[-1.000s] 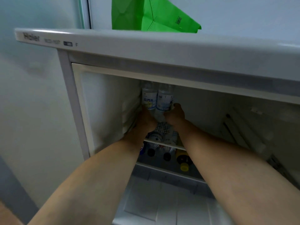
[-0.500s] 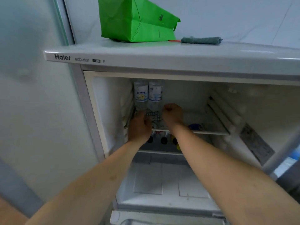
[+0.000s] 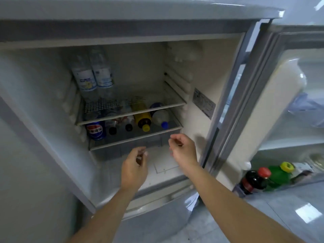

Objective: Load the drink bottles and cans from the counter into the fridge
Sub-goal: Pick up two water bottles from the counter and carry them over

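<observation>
Fridge [image 3: 206, 81] shelves hold bottles, seemingly one can (blurred); both hands' grip loose, empty.

Upper shelf [image 3: 168, 104]: we saw two water bottles [image 3: 93, 76] upright at its far left.
Lower shelf [image 3: 172, 126]: we saw a Pepsi can [image 3: 95, 131] at left, then bottles lying with caps toward us, one yellow-capped [image 3: 142, 119], one blue-capped [image 3: 160, 116].

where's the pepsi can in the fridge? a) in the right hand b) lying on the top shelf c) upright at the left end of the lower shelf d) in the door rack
c: the pepsi can stands upright at the left end of the lower shelf, beside bottles lying down.
</observation>
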### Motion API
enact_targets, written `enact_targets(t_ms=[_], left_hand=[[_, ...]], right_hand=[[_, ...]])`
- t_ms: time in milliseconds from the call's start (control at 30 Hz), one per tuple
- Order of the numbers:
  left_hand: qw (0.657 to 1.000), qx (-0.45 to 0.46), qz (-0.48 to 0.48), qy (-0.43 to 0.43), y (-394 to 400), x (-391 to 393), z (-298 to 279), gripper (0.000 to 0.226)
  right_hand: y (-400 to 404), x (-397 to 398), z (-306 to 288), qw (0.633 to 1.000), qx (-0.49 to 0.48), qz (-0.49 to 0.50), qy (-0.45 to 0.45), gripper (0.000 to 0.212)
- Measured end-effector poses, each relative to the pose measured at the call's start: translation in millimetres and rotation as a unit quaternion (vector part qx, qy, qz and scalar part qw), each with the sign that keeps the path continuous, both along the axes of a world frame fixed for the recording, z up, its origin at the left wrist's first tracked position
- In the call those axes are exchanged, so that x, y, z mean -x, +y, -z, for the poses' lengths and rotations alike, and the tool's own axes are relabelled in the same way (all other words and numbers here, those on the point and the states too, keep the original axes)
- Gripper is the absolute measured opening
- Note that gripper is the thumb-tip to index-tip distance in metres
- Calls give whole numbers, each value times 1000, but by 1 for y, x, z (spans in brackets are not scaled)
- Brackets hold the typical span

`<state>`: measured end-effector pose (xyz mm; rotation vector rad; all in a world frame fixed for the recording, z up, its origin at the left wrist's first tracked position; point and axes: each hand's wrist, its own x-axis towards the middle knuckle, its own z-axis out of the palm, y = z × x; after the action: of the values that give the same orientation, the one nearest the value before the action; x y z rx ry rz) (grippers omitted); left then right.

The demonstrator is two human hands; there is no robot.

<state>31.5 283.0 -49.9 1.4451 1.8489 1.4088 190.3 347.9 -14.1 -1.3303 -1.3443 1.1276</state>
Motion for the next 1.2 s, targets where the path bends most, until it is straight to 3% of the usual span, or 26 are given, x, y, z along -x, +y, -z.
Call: enact_targets(t_ms=[200, 333, 500, 633, 767, 967, 1100, 1200], left_hand=[[991, 96, 92, 3, -34, -91, 58, 17], [964, 196, 180, 29, -75, -155, 102, 17], [913, 327, 245, 20, -149, -217, 154, 11], [873, 427, 235, -15, -207, -230, 188, 14], [829, 514, 219, 0, -247, -219, 198, 20], [783, 573, 239, 35, -260, -200, 214, 17], [721, 644, 246, 71, -236, -206, 231, 41], [718, 645, 248, 84, -219, -226, 236, 22]], right_hand=[[-83, -114, 54, 994, 49, 95, 12, 9], [-166, -210, 100, 975, 119, 186, 1, 9], [-292, -320, 161, 916, 231, 327, 17, 5], [-396, -380, 201, 857, 303, 415, 47, 7], [-479, -404, 228, 803, 372, 461, 66, 10], [-569, -399, 245, 723, 463, 502, 102, 11], [-609, -390, 247, 675, 499, 532, 111, 19], [-624, -383, 246, 641, 509, 561, 121, 20]])
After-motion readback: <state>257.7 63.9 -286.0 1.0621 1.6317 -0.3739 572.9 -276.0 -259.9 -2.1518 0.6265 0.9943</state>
